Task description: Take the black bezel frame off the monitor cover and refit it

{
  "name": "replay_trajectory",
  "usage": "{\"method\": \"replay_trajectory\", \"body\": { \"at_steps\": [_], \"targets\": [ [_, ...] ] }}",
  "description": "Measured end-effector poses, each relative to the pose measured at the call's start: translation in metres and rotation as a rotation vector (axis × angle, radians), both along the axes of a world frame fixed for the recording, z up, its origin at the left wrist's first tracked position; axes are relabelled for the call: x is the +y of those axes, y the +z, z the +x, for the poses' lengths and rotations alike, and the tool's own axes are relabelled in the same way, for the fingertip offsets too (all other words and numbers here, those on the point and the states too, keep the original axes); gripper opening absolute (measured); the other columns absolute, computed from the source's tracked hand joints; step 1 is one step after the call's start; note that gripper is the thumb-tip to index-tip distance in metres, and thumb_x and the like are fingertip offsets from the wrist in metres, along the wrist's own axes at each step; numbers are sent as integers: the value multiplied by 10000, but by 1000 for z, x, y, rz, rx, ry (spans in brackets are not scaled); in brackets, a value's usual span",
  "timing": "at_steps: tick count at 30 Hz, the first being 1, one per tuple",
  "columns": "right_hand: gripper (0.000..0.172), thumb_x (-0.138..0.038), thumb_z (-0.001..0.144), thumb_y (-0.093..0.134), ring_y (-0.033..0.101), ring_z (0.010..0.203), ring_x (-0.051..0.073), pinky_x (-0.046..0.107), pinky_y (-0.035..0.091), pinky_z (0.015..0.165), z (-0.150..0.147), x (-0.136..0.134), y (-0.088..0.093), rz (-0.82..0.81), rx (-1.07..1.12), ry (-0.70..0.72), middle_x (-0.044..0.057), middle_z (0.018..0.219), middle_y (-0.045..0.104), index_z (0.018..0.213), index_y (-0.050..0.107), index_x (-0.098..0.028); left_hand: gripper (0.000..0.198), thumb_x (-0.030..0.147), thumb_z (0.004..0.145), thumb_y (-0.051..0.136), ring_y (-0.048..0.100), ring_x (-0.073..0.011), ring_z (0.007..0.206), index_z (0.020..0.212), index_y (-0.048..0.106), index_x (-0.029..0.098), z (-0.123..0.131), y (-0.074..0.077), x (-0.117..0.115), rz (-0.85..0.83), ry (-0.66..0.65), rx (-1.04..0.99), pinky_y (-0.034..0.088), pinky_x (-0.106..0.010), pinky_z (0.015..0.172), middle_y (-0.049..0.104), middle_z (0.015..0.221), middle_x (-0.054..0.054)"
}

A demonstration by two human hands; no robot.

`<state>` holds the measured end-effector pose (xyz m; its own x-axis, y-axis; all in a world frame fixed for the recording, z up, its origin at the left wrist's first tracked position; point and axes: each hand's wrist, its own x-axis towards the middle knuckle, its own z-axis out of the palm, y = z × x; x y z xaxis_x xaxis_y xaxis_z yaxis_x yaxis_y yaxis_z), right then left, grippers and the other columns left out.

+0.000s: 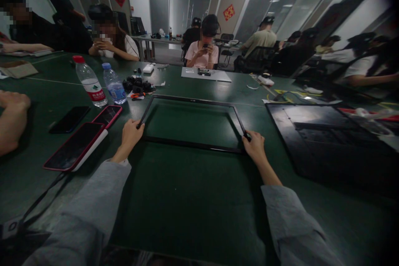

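Note:
A thin black screen bezel (193,145), an open rectangular frame, is held above the green table in front of me. My left hand (132,133) is closed around its left side, and my right hand (254,145) grips the right side. The table's surface shows through its opening. To the right lies a large black panel (324,133), apart from my right hand. Left of my left hand are a phone in a red case (75,147) resting on a white object, and a second phone in a pink case (109,116).
A red-capped bottle (90,85) and a blue-capped bottle (114,85) stand at the left, near a pile of small black parts (137,85). A dark phone (70,119) lies beside another person's hand (12,120). People sit across the green table (187,203); a grey board (218,75) lies before one.

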<state>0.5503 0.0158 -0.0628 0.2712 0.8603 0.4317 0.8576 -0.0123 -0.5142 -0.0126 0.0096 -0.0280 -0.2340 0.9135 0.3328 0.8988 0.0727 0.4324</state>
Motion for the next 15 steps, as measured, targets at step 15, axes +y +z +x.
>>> {"method": "replay_trajectory", "body": {
  "at_steps": [15],
  "targets": [
    [461,-329,903,578,518,1273,391,561,454,1058,-12,-4,14,-174,-22,-123,197,1327,639,1305,734,-168,493,428,1005,506,628,-365,1164,1280,767,113,3,2,1,-90,-34,63,505,-472,1047,668,1215,-215]
  ]
}}
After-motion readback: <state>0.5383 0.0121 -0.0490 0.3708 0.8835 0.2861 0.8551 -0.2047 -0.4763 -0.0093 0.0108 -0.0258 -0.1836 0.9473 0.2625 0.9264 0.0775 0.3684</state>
